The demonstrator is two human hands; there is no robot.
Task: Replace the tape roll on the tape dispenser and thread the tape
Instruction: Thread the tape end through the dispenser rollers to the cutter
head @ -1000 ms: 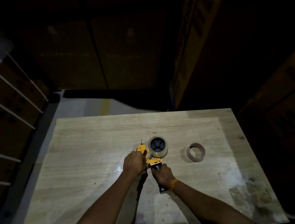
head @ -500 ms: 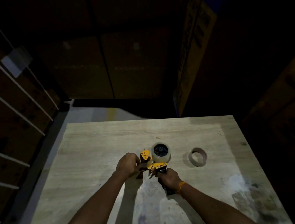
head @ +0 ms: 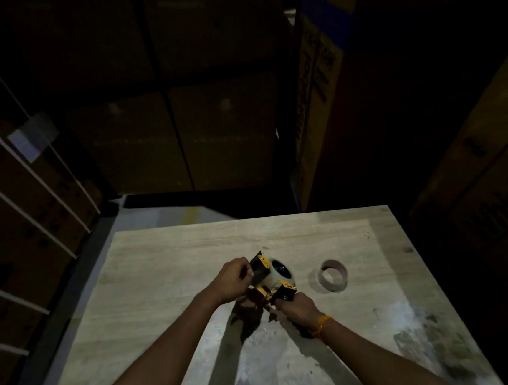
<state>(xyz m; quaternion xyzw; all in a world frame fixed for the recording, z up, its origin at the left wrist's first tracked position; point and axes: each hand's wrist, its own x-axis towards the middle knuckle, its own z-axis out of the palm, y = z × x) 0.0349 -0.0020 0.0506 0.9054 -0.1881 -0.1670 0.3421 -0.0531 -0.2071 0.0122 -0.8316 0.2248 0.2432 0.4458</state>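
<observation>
Both hands meet over the near middle of a pale wooden table (head: 166,261), working on a yellow-and-black tape dispenser (head: 268,278) held just above the surface. The right hand (head: 296,306) is closed around the dispenser's black handle, fingers wrapped tight, with an orange band (head: 321,324) at the wrist. The dispenser's body juts away from that fist toward the far side of the table, so the tape roll (head: 277,274) — pale, with a dark hub — sits beyond and slightly left of the right hand's knuckles, mounted on the dispenser.

The left hand (head: 234,275) is at the dispenser's left side, its fingers curled in against the dark front end by a yellow plate. Whether they pinch the loose tape or only the dispenser's flap cannot be made out — the spot is dim and blurred. The roll lies just right of this hand, between the two hands.

An empty cardboard core (head: 332,275) rests on the table to the right of the dispenser, apart from both hands. Stacked cardboard boxes (head: 226,133) stand in the dark behind the table.
</observation>
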